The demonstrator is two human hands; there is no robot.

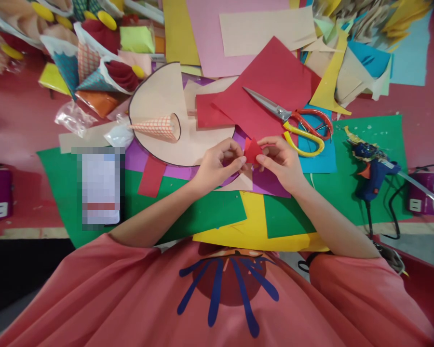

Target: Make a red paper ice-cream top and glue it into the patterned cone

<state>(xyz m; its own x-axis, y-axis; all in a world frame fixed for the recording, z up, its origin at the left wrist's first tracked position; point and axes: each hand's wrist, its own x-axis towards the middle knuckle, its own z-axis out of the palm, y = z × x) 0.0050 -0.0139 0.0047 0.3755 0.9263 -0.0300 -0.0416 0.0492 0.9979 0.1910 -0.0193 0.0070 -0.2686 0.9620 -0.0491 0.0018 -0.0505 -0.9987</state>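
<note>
Between my two hands is a small piece of red paper [252, 150], folded to a point at the top. My left hand [222, 161] pinches its left side, and my right hand [280, 156] grips the right side between thumb and fingers. Just beyond them lie a large red sheet [271, 82] and scissors [284, 114] with one red and one yellow handle loop. A beige paper disc [159, 101] edged in black is to the left, with a checked paper cone [157, 127] lying on it. A red paper strip [152, 177] rests near my left forearm.
A blue glue gun [372, 176] with its cord lies on green sheets [376, 130] at the right. A phone [101, 188] is at the left. Finished paper cones [94, 58] crowd the back left; paper scraps [361, 62] pile up at the back right.
</note>
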